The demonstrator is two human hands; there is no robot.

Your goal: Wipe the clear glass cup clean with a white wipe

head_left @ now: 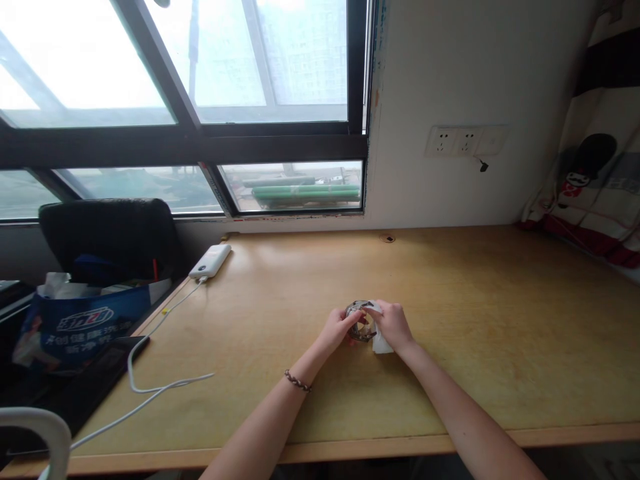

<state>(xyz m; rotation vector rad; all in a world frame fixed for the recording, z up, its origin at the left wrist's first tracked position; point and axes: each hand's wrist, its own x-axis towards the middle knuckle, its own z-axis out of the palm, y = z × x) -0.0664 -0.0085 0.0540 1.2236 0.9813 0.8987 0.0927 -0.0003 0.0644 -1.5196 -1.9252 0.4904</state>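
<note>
Near the middle of the wooden table, my left hand (336, 329) grips the left side of a small round object (361, 332) with a dark, shiny, ring-like rim. Its exact kind is too small to make out. My right hand (395, 325) is closed on a white tissue (383, 344), which hangs below the fingers and reaches the object's right side. Both hands are close together just over the tabletop, with the thumbs toward each other. Fingers partly cover the round object.
A white power bank (211, 261) lies at the table's (500, 320) left edge, its white cable (150, 337) trailing toward the front. Left of the table are a blue bag (90, 327) and a black chair (107, 230). Wall sockets (456, 141) and a curtain (600, 173) are at the right.
</note>
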